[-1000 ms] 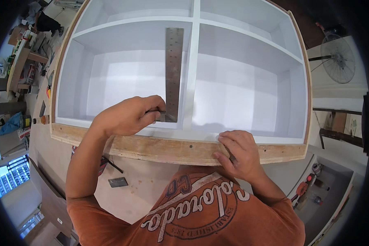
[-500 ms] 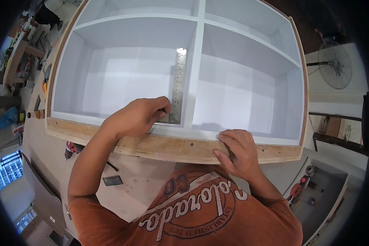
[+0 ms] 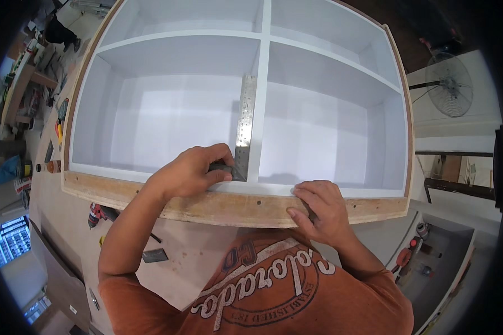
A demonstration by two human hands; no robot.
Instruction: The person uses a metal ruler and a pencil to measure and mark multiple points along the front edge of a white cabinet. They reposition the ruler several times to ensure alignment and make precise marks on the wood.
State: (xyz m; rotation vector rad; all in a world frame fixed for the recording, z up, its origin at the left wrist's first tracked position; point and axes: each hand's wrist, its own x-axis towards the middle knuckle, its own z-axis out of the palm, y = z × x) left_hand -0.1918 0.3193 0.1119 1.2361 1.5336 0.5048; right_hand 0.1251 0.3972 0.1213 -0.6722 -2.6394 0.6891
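In my left hand [image 3: 195,170] is the short stock of a metal square [image 3: 245,120], pinched between thumb and fingers. Its long perforated blade runs up alongside the middle divider, inside the lower-left compartment of a white cabinet [image 3: 332,67] with four compartments. My right hand [image 3: 321,206] grips the cabinet's front edge right of the divider, fingertips over the white lip and thumb on the bare wooden rail [image 3: 235,209].
A red drill [image 3: 98,213] and a dark flat piece [image 3: 155,255] lie below the cabinet's front left. A cluttered bench [image 3: 25,89] and a person's dark-clothed legs [image 3: 58,30] are upper left. A fan [image 3: 448,84] stands right, above a box holding tools [image 3: 444,268].
The square's blade has dropped lower into the left compartment, its far end now nearer the front and narrower in view. My left hand moved slightly right and toward me; my right hand stays put.
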